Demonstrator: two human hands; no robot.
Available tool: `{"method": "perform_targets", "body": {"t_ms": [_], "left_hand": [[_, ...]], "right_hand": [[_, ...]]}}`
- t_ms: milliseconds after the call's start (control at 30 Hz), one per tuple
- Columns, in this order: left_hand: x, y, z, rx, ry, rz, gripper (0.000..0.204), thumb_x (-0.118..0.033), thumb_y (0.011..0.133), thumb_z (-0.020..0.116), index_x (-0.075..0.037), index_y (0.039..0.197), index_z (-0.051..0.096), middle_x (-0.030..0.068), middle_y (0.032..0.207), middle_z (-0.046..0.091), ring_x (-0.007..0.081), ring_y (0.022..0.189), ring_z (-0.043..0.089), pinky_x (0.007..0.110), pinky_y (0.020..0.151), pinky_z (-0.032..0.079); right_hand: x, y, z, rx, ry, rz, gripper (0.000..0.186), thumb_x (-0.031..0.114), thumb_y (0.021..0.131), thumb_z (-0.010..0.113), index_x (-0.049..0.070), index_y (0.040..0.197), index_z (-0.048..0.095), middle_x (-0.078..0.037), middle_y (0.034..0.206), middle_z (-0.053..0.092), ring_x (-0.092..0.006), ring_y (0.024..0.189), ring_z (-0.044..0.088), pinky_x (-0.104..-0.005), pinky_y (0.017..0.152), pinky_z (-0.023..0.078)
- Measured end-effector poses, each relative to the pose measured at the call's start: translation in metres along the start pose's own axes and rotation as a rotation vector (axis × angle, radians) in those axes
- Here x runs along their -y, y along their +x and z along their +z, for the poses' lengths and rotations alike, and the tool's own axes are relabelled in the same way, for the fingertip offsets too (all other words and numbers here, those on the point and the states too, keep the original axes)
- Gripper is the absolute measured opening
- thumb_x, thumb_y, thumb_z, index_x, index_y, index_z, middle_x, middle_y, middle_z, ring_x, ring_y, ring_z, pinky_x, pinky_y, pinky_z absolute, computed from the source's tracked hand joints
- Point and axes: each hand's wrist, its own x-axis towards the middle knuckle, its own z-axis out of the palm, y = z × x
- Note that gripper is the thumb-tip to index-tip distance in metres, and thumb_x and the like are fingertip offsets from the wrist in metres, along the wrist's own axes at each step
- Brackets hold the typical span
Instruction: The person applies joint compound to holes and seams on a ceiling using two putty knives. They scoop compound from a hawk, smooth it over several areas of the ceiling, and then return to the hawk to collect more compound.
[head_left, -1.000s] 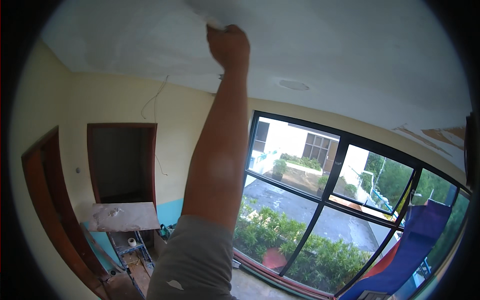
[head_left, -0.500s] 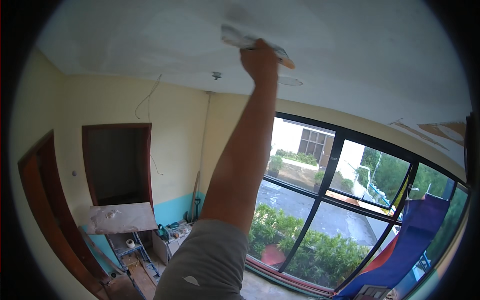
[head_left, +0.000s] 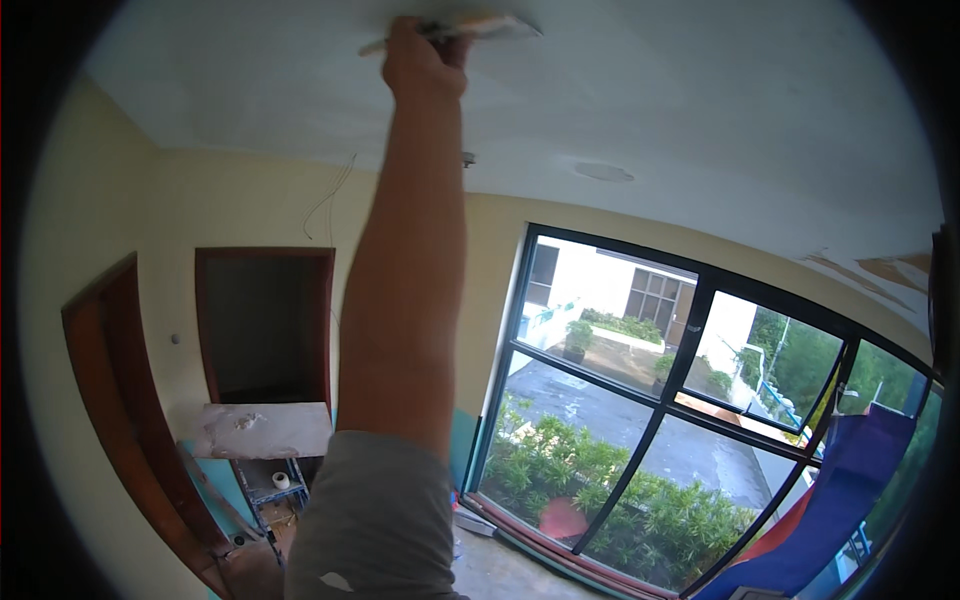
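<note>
My left arm reaches straight up, and my left hand (head_left: 424, 70) is closed around a putty knife (head_left: 505, 24) against the white ceiling (head_left: 680, 90). Its wide, smeared blade points to the right of my fist, while a pale handle end sticks out to the left. The grip hides the middle of the tool. A round pale patch (head_left: 604, 172) shows on the ceiling, right of my forearm. Behind the forearm a small ceiling fitting (head_left: 469, 159) is partly covered. My right hand is out of the picture.
Below left, a stained board (head_left: 262, 430) rests on a stepladder (head_left: 272, 490) with a white roll (head_left: 281, 481). Loose wires (head_left: 325, 205) hang near a dark doorway (head_left: 268, 325). A large black-framed window (head_left: 655, 400) fills the right, beside blue fabric (head_left: 830, 500). Ceiling paint peels (head_left: 880, 272) at far right.
My left hand has moved left and up in the picture with the putty knife. Its blade pointed left before and now points right. The view has shifted a little.
</note>
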Motion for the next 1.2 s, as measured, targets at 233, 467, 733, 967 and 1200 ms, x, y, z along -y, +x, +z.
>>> {"method": "perform_targets", "body": {"t_ms": [233, 467, 733, 967, 1200], "left_hand": [[-0.109, -0.05, 0.084, -0.007, 0.142, 0.244, 0.031, -0.019, 0.097, 0.052, 0.008, 0.109, 0.041, 0.0121, 0.101, 0.048, 0.0212, 0.091, 0.053, 0.023, 0.073, 0.045], [-0.171, -0.066, 0.028, -0.085, 0.861, 0.852, 0.032, -0.023, 0.088, 0.055, 0.003, 0.105, 0.054, 0.0144, 0.091, 0.061, 0.0267, 0.085, 0.062, 0.038, 0.075, 0.05], [-0.095, -0.053, -0.032, -0.267, 1.425, 0.955, 0.032, -0.019, 0.083, 0.055, 0.008, 0.099, 0.056, 0.0241, 0.087, 0.063, 0.0375, 0.081, 0.063, 0.044, 0.074, 0.049], [-0.043, -0.03, -0.012, -0.325, 1.405, 0.907, 0.048, -0.013, 0.088, 0.048, 0.008, 0.13, 0.042, 0.0267, 0.115, 0.052, 0.0384, 0.102, 0.057, 0.044, 0.087, 0.048], [-0.015, -0.036, 0.01, -0.377, 1.189, 0.547, 0.041, -0.017, 0.083, 0.052, 0.011, 0.112, 0.052, 0.0267, 0.098, 0.061, 0.0382, 0.087, 0.062, 0.043, 0.081, 0.051]], "right_hand": [[0.002, 0.04, 0.014, 0.04, 0.117, -0.081, 0.03, 0.03, 0.086, 0.058, 0.01, 0.108, 0.061, -0.013, 0.095, 0.066, -0.0341, 0.084, 0.063, -0.0411, 0.07, 0.052], [-0.003, 0.051, 0.032, -0.159, 0.043, -0.445, 0.033, 0.019, 0.087, 0.056, 0.004, 0.117, 0.059, -0.016, 0.1, 0.065, -0.0325, 0.086, 0.063, -0.0384, 0.075, 0.052], [-0.008, 0.045, 0.038, 0.02, 0.293, -0.147, 0.032, 0.017, 0.086, 0.056, 0.006, 0.116, 0.06, -0.013, 0.1, 0.067, -0.0307, 0.089, 0.064, -0.0368, 0.076, 0.052], [-0.016, 0.027, 0.038, 0.105, 0.388, 0.06, 0.033, 0.022, 0.084, 0.059, 0.009, 0.115, 0.061, -0.012, 0.102, 0.067, -0.0312, 0.09, 0.063, -0.0375, 0.077, 0.052], [0.016, 0.024, -0.008, -0.136, 0.099, -0.124, 0.034, 0.021, 0.085, 0.059, 0.006, 0.115, 0.06, -0.015, 0.107, 0.064, -0.033, 0.098, 0.06, -0.0399, 0.085, 0.048]]}}
